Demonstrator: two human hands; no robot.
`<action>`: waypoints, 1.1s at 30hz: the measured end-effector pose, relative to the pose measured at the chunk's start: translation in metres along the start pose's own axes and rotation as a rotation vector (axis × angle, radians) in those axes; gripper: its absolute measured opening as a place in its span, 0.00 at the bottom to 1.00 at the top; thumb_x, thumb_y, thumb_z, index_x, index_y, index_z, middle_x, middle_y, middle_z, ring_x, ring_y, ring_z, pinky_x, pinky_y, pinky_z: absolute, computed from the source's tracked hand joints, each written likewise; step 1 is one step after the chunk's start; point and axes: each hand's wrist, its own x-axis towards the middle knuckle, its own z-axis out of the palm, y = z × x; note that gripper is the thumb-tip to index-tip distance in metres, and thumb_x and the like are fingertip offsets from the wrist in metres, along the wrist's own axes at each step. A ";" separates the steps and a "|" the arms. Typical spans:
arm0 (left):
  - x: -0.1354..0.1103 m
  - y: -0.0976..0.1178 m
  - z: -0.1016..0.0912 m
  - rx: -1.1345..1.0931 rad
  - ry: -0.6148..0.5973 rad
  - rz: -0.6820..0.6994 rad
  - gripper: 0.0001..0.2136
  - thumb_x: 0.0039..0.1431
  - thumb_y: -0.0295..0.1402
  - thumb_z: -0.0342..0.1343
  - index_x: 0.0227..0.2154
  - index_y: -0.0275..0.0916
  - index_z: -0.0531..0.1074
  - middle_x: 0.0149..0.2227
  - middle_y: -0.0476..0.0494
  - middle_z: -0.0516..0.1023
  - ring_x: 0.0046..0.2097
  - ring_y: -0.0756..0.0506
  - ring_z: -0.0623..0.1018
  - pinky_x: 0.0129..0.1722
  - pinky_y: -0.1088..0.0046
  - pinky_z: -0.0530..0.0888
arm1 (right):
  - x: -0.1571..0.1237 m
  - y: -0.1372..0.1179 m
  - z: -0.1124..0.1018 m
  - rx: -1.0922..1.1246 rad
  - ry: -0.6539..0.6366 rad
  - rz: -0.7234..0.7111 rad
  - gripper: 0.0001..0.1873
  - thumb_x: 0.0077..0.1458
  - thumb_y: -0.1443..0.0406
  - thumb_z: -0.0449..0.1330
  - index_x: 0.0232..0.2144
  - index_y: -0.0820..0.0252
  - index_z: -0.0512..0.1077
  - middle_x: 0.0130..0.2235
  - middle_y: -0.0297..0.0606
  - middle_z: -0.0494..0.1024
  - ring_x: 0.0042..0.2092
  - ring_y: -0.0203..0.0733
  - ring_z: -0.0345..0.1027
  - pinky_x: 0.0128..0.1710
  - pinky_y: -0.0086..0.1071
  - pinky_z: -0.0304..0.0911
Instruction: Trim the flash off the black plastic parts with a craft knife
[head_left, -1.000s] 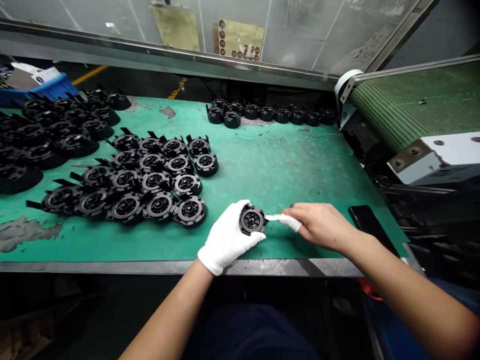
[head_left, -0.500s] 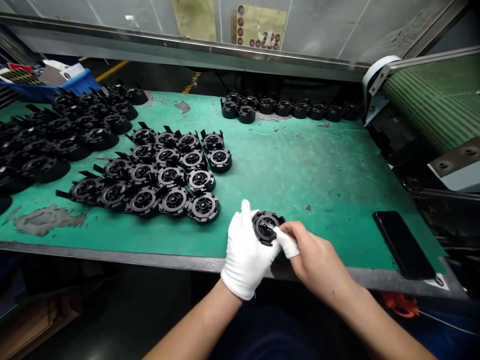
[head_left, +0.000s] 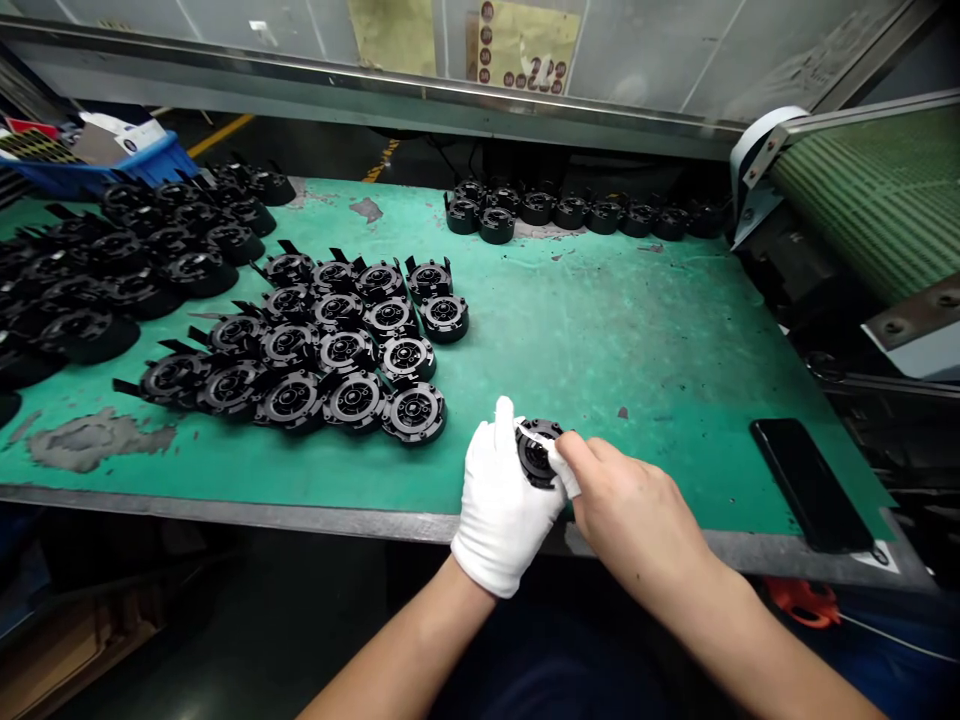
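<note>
My left hand (head_left: pixel 504 510), in a white glove, is closed around a round black plastic housing (head_left: pixel 537 455) near the table's front edge. The housing's ringed face is turned up, and the glove hides part of its rim. My right hand (head_left: pixel 626 505) is bare except for a white covering on the thumb. Its fingers are pinched together at the housing's right side, and what they hold, if anything, is hidden. A thin pale streak crosses the housing's face; I cannot make out what it is. Left of my hands stand rows of similar black housings (head_left: pixel 352 398).
More black housings (head_left: pixel 124 255) crowd the table's left side, and a line of them (head_left: pixel 571 212) stands at the back. A phone (head_left: pixel 814 485) lies at right. There are also a blue bin (head_left: pixel 161 165), a green conveyor belt (head_left: pixel 885 190) and an orange-handled tool (head_left: pixel 802 603).
My right hand has turned, its knuckles now rolled higher over the housing's right side. My left hand still holds the housing. The whole view has shifted slightly.
</note>
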 end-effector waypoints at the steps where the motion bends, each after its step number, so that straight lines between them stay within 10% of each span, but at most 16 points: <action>1: 0.000 -0.001 0.000 -0.007 0.000 0.006 0.38 0.58 0.39 0.61 0.68 0.38 0.51 0.47 0.37 0.77 0.50 0.36 0.78 0.57 0.53 0.73 | 0.003 0.000 -0.003 -0.027 -0.007 -0.002 0.19 0.52 0.78 0.52 0.42 0.53 0.67 0.30 0.36 0.75 0.26 0.41 0.70 0.23 0.35 0.45; 8: 0.002 -0.012 -0.001 0.046 -0.107 0.092 0.51 0.50 0.46 0.67 0.69 0.33 0.45 0.61 0.27 0.69 0.62 0.28 0.69 0.63 0.45 0.65 | 0.018 0.020 -0.008 0.002 -0.118 0.110 0.16 0.54 0.76 0.50 0.41 0.55 0.66 0.32 0.39 0.79 0.30 0.46 0.74 0.23 0.33 0.47; 15: 0.009 -0.009 -0.009 0.030 -0.147 0.163 0.41 0.49 0.46 0.69 0.63 0.37 0.59 0.58 0.33 0.72 0.61 0.32 0.71 0.63 0.49 0.66 | -0.020 0.067 0.005 0.640 -0.002 0.254 0.23 0.61 0.68 0.54 0.58 0.49 0.66 0.52 0.38 0.80 0.49 0.47 0.77 0.43 0.35 0.70; 20: 0.020 -0.010 -0.018 0.008 -0.249 0.226 0.39 0.48 0.43 0.71 0.61 0.37 0.62 0.59 0.33 0.72 0.61 0.33 0.72 0.65 0.48 0.66 | -0.046 0.085 0.028 0.671 0.010 0.118 0.28 0.62 0.70 0.51 0.63 0.54 0.65 0.61 0.43 0.74 0.60 0.48 0.70 0.57 0.41 0.67; 28: 0.050 -0.020 -0.058 -0.074 -0.763 0.317 0.43 0.51 0.41 0.70 0.67 0.47 0.56 0.67 0.41 0.65 0.67 0.37 0.67 0.67 0.55 0.66 | -0.033 0.098 0.025 0.621 -0.108 -0.109 0.23 0.67 0.67 0.49 0.61 0.53 0.70 0.46 0.41 0.81 0.45 0.44 0.76 0.44 0.36 0.70; 33: 0.037 -0.013 -0.055 -0.076 -0.734 0.247 0.50 0.50 0.39 0.71 0.71 0.48 0.46 0.70 0.39 0.60 0.70 0.35 0.63 0.68 0.51 0.65 | -0.019 0.093 0.020 0.584 -0.215 -0.224 0.22 0.67 0.66 0.51 0.60 0.52 0.71 0.45 0.39 0.82 0.44 0.44 0.76 0.42 0.36 0.69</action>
